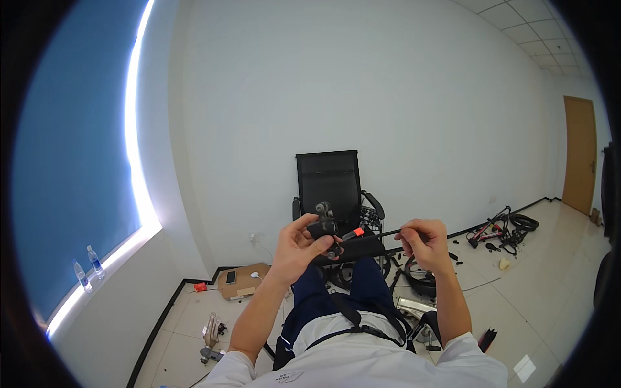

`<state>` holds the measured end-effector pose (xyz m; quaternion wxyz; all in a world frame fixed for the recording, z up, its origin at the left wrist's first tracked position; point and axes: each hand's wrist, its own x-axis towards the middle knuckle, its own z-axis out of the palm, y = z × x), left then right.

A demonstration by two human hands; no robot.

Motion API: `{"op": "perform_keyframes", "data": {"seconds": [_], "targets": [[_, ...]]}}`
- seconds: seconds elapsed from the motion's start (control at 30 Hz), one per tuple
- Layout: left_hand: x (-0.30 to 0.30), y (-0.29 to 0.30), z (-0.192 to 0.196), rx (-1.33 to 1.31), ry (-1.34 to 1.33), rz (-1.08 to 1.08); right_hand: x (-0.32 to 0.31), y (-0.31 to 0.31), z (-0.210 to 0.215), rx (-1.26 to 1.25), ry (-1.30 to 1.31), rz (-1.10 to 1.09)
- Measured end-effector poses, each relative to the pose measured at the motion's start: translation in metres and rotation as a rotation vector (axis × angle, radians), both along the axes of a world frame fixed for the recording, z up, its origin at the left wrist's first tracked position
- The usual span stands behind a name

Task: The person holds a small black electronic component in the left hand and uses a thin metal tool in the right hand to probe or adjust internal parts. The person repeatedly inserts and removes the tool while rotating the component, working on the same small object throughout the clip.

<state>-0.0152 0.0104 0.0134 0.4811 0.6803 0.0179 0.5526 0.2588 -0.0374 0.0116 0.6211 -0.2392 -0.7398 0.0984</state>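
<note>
Two bare hands are raised above the lap: the left hand (pixel 294 251) has its thumb and fingers clamped around a black part (pixel 322 228), and the right hand (pixel 427 242) pinches one end of a thin black rod (pixel 391 233). The part's long axis runs nearly upright, one rounded end standing above the left fingers, the other poking out below the thumb and leaning slightly right. Lying close to level, the rod points left from the right fingertips toward the part, dipping a little. An orange piece (pixel 358 231) shows between both sets of fingers; whether it joins the rod cannot be told. Beyond the fingers stands a black chair (pixel 328 181).
</note>
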Motion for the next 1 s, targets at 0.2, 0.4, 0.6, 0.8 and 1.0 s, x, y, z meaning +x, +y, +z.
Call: {"op": "perform_keyframes", "data": {"seconds": [0.2, 0.4, 0.6, 0.8, 1.0], "targets": [[-0.003, -0.008, 0.007, -0.208, 0.071, -0.045, -0.005, -0.003, 0.001, 0.235, -0.091, -0.118], [-0.005, -0.007, 0.006, -0.193, 0.051, -0.063, -0.007, -0.006, 0.002, 0.147, -0.079, -0.107], [-0.001, -0.005, 0.005, -0.18, 0.027, -0.033, -0.01, -0.003, -0.001, -0.004, -0.02, -0.012], [0.006, -0.009, 0.003, -0.224, 0.003, -0.037, -0.024, -0.002, -0.004, -0.014, -0.184, -0.06], [0.013, -0.005, -0.001, -0.13, 0.025, 0.154, -0.041, 0.0, -0.007, 0.042, -0.345, -0.187]]}}
